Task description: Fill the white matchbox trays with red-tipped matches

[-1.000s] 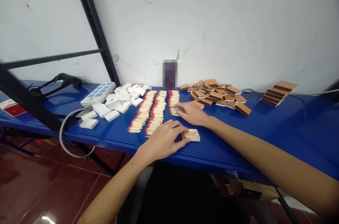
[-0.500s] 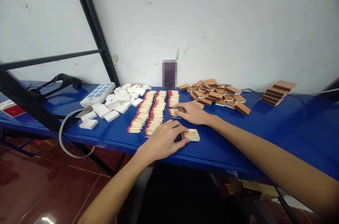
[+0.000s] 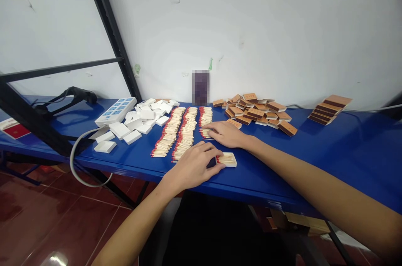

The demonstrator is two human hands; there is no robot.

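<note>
My left hand curls around the left end of a small white tray of matches near the front edge of the blue table. My right hand lies over the near end of the right-hand row of red-tipped matches, its fingers bent onto a small bunch of them. Two longer rows of matches lie to the left. A heap of empty white trays sits further left. Brown matchbox sleeves are piled behind my right hand.
A fanned stack of brown sleeves lies at the far right. A white and blue power strip with a grey cable is at the left, beside a black metal frame. A white wall stands behind.
My right hand's fingers have shifted slightly on the near matches of the right row. My left hand has stayed on the tray.
</note>
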